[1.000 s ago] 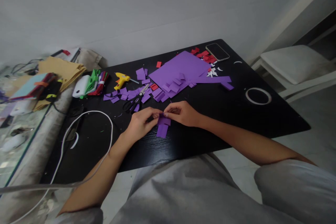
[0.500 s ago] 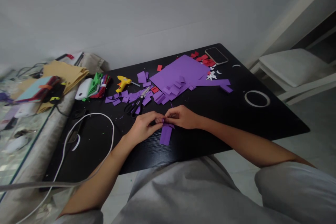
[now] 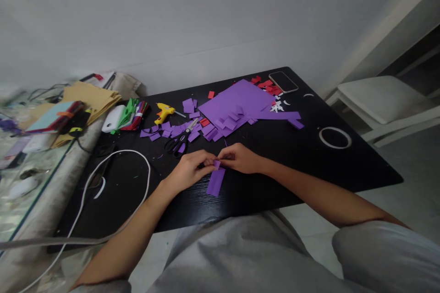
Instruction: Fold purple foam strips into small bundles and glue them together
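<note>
Over the front of the black table, my left hand (image 3: pixel 192 170) pinches a small piece of purple paper (image 3: pixel 216 164) between thumb and fingers. My right hand (image 3: pixel 242 159) meets it from the other side, its fingertips closed at the paper's edge. Just below the fingers shows a purple paper strip (image 3: pixel 215 183); whether it hangs from the piece or lies on the table, I cannot tell. Beyond my left hand lie black-handled scissors (image 3: pixel 181 139) among cut purple paper squares (image 3: pixel 168 129). A large purple sheet (image 3: pixel 240 96) with more squares on it lies past my right hand.
A yellow glue gun (image 3: pixel 165 112) and bundled coloured strips (image 3: pixel 132 116) stand at the back left. A white cable (image 3: pixel 148 178) loops near my left forearm. To the right are a phone (image 3: pixel 283 82), red paper scraps (image 3: pixel 270 87) and a white ring (image 3: pixel 335 138).
The hands have drawn slightly apart at the fingertips, and the small purple piece now shows more plainly between them. The whole view has shifted a little, with the table's far edge lower.
</note>
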Action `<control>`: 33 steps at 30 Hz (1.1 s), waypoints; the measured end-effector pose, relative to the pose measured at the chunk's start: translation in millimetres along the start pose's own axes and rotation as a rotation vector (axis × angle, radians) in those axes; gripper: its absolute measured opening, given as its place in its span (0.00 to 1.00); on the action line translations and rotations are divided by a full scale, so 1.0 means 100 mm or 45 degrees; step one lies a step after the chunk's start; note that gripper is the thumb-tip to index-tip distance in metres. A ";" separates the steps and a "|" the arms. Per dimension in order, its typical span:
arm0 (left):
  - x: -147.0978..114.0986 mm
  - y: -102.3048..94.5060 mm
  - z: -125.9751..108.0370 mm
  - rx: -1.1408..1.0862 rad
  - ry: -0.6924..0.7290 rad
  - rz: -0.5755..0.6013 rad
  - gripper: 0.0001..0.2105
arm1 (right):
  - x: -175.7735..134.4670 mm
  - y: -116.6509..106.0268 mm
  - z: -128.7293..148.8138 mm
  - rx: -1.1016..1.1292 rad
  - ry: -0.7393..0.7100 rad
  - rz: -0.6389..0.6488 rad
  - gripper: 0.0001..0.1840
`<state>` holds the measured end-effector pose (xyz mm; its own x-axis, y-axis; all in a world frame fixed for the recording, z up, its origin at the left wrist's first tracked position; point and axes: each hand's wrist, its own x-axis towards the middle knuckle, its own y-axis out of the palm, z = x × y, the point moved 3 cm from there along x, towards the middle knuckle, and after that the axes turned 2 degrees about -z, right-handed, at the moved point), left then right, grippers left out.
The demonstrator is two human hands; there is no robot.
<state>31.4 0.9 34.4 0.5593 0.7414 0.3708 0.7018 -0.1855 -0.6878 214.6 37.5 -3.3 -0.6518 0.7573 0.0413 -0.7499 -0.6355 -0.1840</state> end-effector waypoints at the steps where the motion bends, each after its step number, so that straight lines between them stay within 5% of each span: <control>1: 0.00 0.00 0.00 0.001 -0.005 -0.001 0.06 | 0.00 0.00 -0.02 0.045 0.026 0.005 0.18; 17: -0.01 -0.02 0.07 0.005 -0.068 0.036 0.07 | 0.02 -0.08 -0.02 0.269 0.172 0.072 0.16; 33: -0.02 -0.03 0.12 0.053 -0.074 -0.007 0.07 | 0.02 0.02 -0.03 0.223 0.069 -0.165 0.11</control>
<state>22.9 7.8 28.2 0.5280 0.7788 0.3386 0.6853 -0.1553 -0.7115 212.6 38.1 -6.7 -0.5449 0.8385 -0.0001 -0.8385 -0.5449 -0.0066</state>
